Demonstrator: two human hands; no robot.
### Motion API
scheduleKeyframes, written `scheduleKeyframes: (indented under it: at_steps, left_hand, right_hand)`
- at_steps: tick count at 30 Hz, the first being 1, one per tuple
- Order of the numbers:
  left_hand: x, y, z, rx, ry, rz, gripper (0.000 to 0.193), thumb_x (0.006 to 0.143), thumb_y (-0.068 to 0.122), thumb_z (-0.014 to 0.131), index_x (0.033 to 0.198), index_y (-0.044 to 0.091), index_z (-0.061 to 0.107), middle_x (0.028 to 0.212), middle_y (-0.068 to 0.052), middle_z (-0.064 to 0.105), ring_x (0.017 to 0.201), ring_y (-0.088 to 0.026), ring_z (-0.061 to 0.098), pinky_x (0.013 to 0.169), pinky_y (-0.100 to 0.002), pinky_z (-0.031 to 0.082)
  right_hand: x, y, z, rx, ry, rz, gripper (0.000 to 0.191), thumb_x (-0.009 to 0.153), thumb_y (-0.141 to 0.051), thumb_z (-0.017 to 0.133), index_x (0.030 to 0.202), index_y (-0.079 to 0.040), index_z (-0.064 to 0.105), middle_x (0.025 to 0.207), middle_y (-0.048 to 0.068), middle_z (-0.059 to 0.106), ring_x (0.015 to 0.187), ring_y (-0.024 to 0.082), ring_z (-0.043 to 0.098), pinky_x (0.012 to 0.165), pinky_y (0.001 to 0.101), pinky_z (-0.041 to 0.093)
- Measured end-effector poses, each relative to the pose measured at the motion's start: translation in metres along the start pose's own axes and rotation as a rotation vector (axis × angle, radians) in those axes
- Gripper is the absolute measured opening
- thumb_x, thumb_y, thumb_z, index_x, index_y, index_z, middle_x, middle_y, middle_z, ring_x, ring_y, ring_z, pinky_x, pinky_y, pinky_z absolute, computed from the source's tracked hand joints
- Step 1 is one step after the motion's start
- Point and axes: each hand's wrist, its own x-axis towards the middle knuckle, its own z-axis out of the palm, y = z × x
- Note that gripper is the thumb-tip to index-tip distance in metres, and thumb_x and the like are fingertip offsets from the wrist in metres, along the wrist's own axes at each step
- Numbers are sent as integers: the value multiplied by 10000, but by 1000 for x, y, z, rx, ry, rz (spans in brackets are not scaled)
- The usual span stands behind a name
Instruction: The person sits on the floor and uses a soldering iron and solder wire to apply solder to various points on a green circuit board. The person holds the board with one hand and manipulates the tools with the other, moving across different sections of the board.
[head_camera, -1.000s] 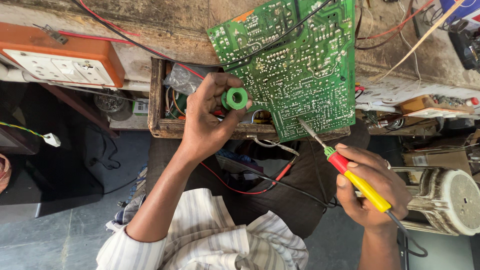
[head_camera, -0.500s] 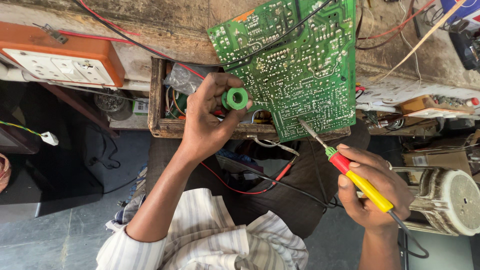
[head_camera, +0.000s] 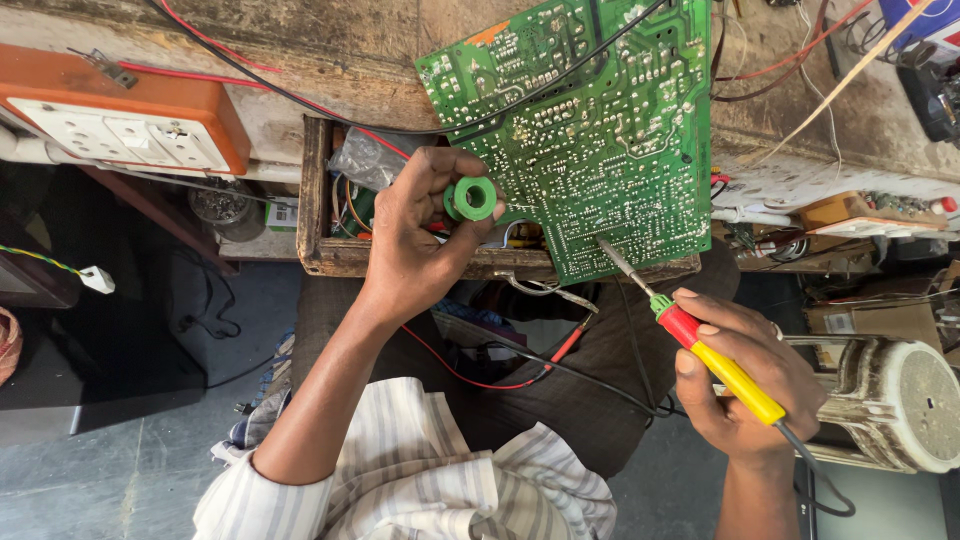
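Observation:
A green circuit board (head_camera: 590, 130) lies solder side up on the wooden bench, its lower edge over an open drawer. My left hand (head_camera: 415, 245) holds a small green spool (head_camera: 472, 199) against the board's left edge. My right hand (head_camera: 745, 375) grips a soldering iron (head_camera: 715, 365) with a yellow and red handle. The iron's metal tip touches the board near its bottom edge, right of centre.
An orange switchboard with white sockets (head_camera: 130, 125) sits at the left of the bench. The wooden drawer (head_camera: 330, 255) holds wires and a plastic bag. Red and black wires (head_camera: 520, 375) cross my lap. A white round appliance (head_camera: 895, 400) stands at the right, among cluttered parts.

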Motion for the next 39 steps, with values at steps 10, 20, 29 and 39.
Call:
scheduleKeyframes:
  at_steps: [10, 20, 29, 39]
  left_hand:
    - [0, 0, 0, -13, -2, 2, 397, 921, -165, 651, 1266, -31, 505, 1150, -110, 700, 1114, -150, 721, 967, -280, 628]
    - [0, 2, 1, -8, 7, -10, 392, 928, -147, 677, 1260, -24, 507, 1136, -105, 698, 1093, -142, 718, 916, -275, 645]
    - [0, -1, 2, -14, 18, -11, 378, 930, -138, 672, 1255, -24, 516, 1135, -100, 699, 1090, -132, 723, 911, -267, 643]
    - [14, 3, 16, 219, -89, 133, 403, 892, -77, 735, 1241, 34, 568, 1108, -83, 746, 1050, -155, 754, 862, -289, 599]
  right_hand:
    - [-3, -1, -2, -4, -6, 31, 209, 997, -129, 715, 1116, 1, 602, 1149, 244, 718, 1049, 341, 752, 933, 393, 619]
    - [0, 0, 0, 5, 11, 2, 229, 1011, -150, 716, 1132, -3, 587, 1149, 245, 717, 1052, 340, 755, 932, 400, 627]
    - [-21, 10, -5, 80, 71, 71, 261, 1027, -150, 727, 1183, 1, 581, 1160, 269, 709, 1065, 336, 755, 940, 385, 634]
    - [-90, 58, 36, 725, 718, 428, 284, 1055, -212, 726, 1131, -50, 506, 1011, 232, 676, 838, 283, 694, 691, 403, 610]
